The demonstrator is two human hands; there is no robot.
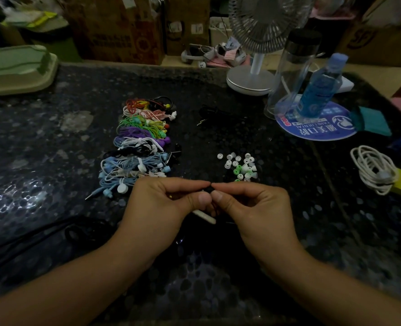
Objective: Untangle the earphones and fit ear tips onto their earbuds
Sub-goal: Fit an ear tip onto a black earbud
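**Counts around the desk fan**

One desk fan (263, 43) stands at the table's far edge. Right of it: two bottles, one clear (291, 71) and one blue (319, 88), on one round blue disc (317, 128). Farther right, one coiled white cable (373, 170). Near the fan's front, roughly two dozen loose ear tips (240, 167); left of it, one row of about ten bundled earphones (138, 147). Two hands, left hand (164, 205) and right hand (253, 208).

Small dark piece (209, 189) hiding between fingertips of left hand (169, 203) and right hand (253, 205), too covered to identify. White stick (205, 216) running partly behind left thumb. Forearms getting cut by bottom edge. Fan (263, 22) top cropping out. Cardboard boxes (124, 31) print blurring.
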